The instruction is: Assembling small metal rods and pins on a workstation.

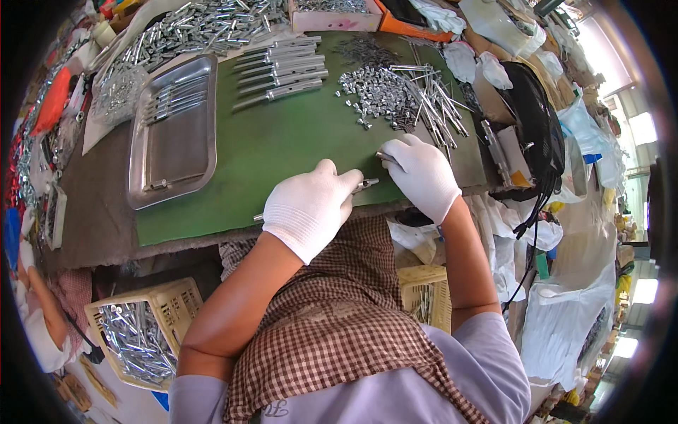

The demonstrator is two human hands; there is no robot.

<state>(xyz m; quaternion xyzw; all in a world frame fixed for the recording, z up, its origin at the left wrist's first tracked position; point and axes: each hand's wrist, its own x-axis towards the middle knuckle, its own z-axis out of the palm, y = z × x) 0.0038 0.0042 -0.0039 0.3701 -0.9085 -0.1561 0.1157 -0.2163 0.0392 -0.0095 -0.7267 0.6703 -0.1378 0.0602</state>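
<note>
Metal tube (366,184), silvery, sits near the middle of the frame, over the near margin of the green mat (265,141). From where I stand, the gloved left hand (311,201) is curled round it, and the right hand (421,173) pinches a small metal piece (384,156), too covered to identify. The trouble I'd watch for is slipping: smooth metal against knit gloves could roll, and with the desk (99,201) edge so close, the tube might drop toward the checked apron (332,339). The small piece could be fumbled too. As for the left grip, the tube runs through it: one end juts out to the right, and what looks like the other shows by the wrist. Farther off are a steel tray (173,152) at left, little metal caps (374,88) at upper right, slotted tubes (293,90) at upper centre and a heap of metal parts (205,28) at upper left.
</note>
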